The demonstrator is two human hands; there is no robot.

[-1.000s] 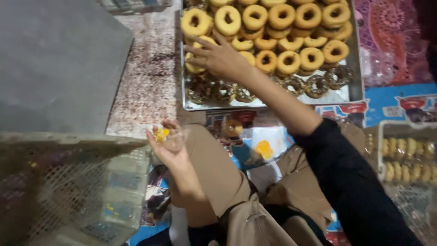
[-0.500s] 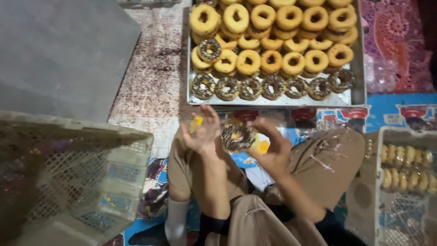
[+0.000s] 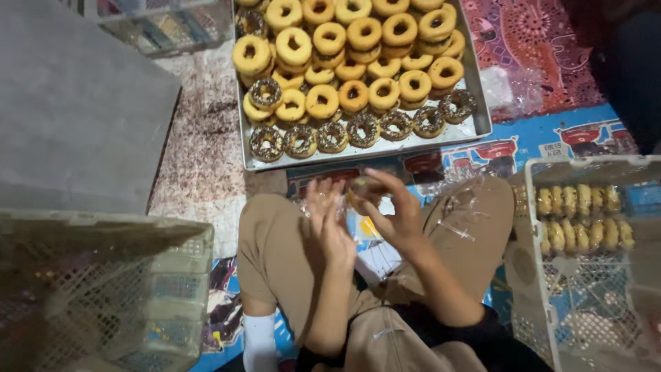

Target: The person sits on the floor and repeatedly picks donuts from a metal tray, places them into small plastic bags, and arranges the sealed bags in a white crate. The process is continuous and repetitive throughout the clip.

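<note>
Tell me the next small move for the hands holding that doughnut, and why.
Probably slide the doughnut fully into the clear wrapper. The right hand pinches it above the lap, the left hand sits against the film beside it, and wrapped doughnuts already line the white crate.

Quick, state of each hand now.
Left hand: open, fingers spread beside the doughnut.
Right hand: fingers closed on the doughnut.

We saw one round doughnut [image 3: 363, 190], brown with dark topping, blurred, held above the lap, just below the tray [image 3: 482, 124].
</note>
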